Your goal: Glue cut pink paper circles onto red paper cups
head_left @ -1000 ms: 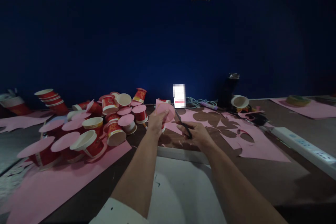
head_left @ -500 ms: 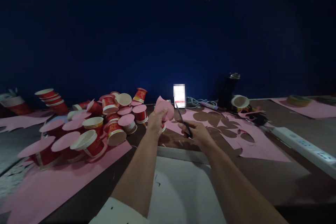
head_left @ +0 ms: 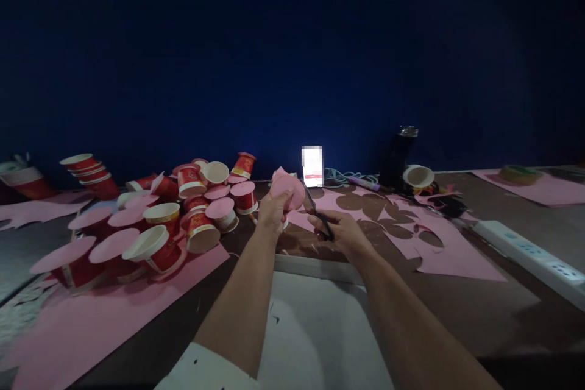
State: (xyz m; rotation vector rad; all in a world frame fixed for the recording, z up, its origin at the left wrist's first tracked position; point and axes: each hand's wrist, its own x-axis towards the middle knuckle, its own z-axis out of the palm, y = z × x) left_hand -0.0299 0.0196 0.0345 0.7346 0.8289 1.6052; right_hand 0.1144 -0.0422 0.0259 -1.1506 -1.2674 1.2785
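My left hand [head_left: 271, 213] is closed around a paper cup [head_left: 285, 219], mostly hidden behind the fingers. A pink paper disc [head_left: 289, 190] sits on the cup's upper end, its uneven edge sticking up at the back. In my right hand [head_left: 342, 230] is a pair of scissors [head_left: 327, 226] with black handles. The blades point up and away, close beside the disc's right edge; I cannot tell whether they touch it. Left of my hands lie several red paper cups [head_left: 203, 237], many topped with pink discs [head_left: 220, 208].
Pink paper with round holes [head_left: 457, 259] lies right, near a white power strip [head_left: 525, 253]. A lit phone [head_left: 312, 167] stands against the blue wall, with cables [head_left: 337, 178], a dark bottle [head_left: 398, 155] and a tipped cup [head_left: 418, 176]. A pink sheet [head_left: 123, 311] lies front left.
The pink disc has tilted a little in my left hand and moved slightly right. My right hand and the scissors have shifted slightly; the rest stays in place.
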